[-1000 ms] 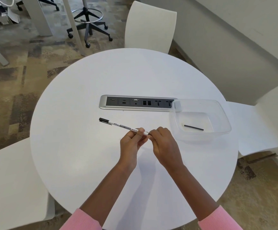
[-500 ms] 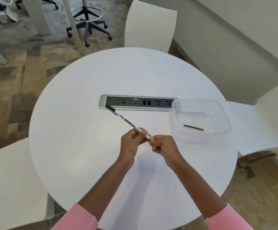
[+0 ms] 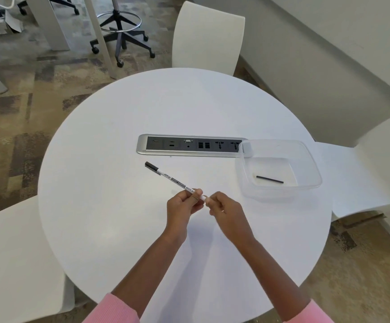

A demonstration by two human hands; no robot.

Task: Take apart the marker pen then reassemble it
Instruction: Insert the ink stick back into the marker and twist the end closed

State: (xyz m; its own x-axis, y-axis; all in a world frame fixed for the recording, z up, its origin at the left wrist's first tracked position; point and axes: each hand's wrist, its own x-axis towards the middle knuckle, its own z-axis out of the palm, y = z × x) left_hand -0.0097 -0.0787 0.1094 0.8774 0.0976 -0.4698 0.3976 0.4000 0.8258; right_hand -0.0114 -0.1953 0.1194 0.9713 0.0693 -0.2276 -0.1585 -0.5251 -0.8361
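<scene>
White round table point(image 3: 119, 217) is carrying a clear tub point(image 3: 310, 169) at the right, with a thin black rod point(image 3: 269, 179) lying in it, so disassembly looks part done. Left hand point(image 3: 183, 207) is pinching the marker point(image 3: 174, 180) near its bare end; right hand point(image 3: 222, 207) is pinching that end. Its capped tip is pointing far-left, axis running diagonally.

Round white table point(image 3: 119, 206), white chairs point(image 3: 208, 36), patterned carpet point(image 3: 14, 127).
</scene>
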